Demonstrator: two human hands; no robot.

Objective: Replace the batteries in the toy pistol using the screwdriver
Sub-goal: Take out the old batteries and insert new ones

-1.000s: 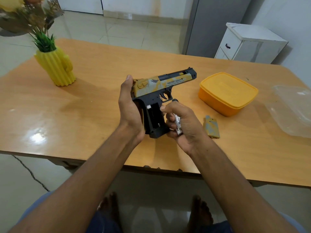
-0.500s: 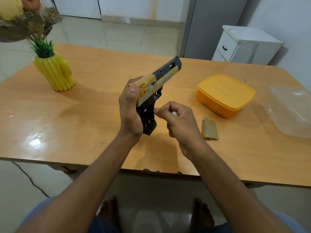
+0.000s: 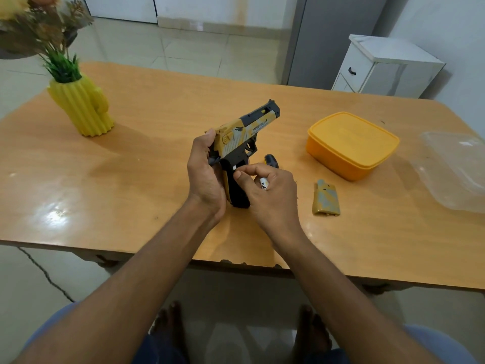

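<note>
My left hand (image 3: 203, 174) grips the back of the yellow and black toy pistol (image 3: 242, 135), held above the table with the muzzle pointing up and to the right. The black grip (image 3: 237, 190) faces me with its cover off. My right hand (image 3: 270, 195) holds a white battery (image 3: 263, 183) in its fingers, and its thumb and forefinger touch the grip's open side. A dark rounded end, maybe the screwdriver handle (image 3: 271, 160), pokes out just behind my right hand. The removed camouflage grip cover (image 3: 325, 198) lies on the table to the right.
An orange lidded box (image 3: 351, 145) sits at the right of the wooden table (image 3: 131, 179), with a clear plastic lid (image 3: 456, 169) beyond it at the edge. A yellow cactus-shaped vase (image 3: 81, 109) with flowers stands at the back left. A white cabinet (image 3: 383, 67) stands behind the table.
The pistol has turned from barrel pointing away back to a side-on tilt. My right hand has moved in against the grip, and the battery shows between its fingers again.
</note>
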